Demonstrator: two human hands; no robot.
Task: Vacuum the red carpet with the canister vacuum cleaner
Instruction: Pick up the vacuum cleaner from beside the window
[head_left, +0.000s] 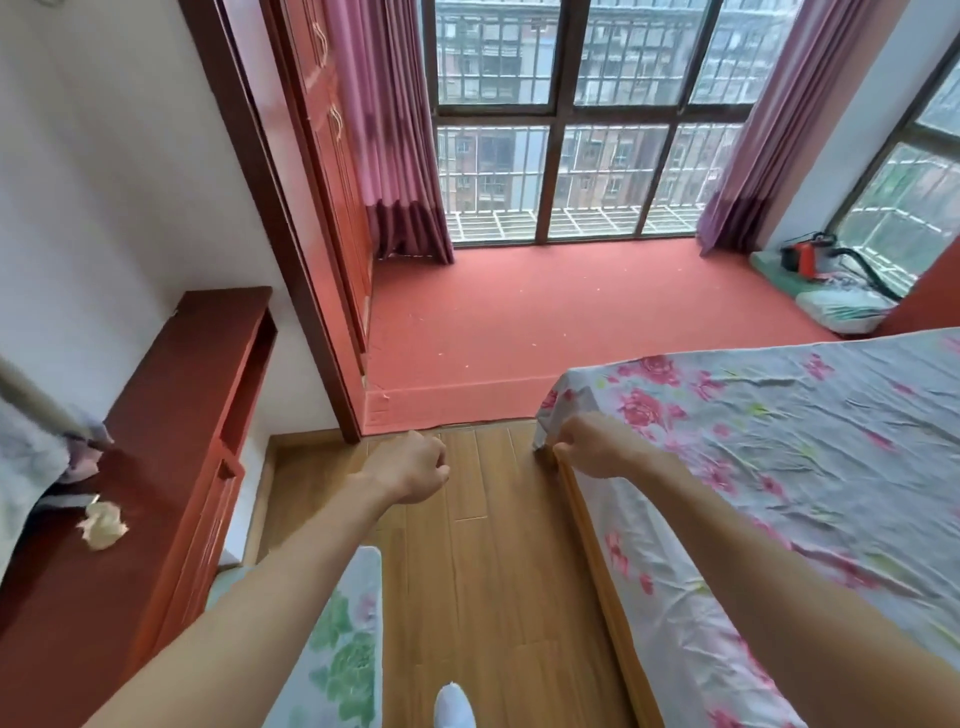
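Observation:
The red carpet (545, 317) covers a raised platform in front of the big window, dotted with small pale crumbs. The canister vacuum cleaner (804, 258), orange and black with a dark hose, sits at the far right corner by the side window. Both my arms reach forward over the wooden floor, well short of the carpet step. My left hand (413, 467) has its fingers curled and holds nothing. My right hand (597, 447) is also curled with nothing in it, just above the near corner of the bed.
A bed with a floral sheet (779, 467) fills the right side. A red-brown cabinet (171, 467) with a crumpled paper lines the left wall. Pink curtains hang at both window sides. Folded bedding (841, 309) lies by the vacuum. Wooden floor (493, 545) runs between bed and cabinet.

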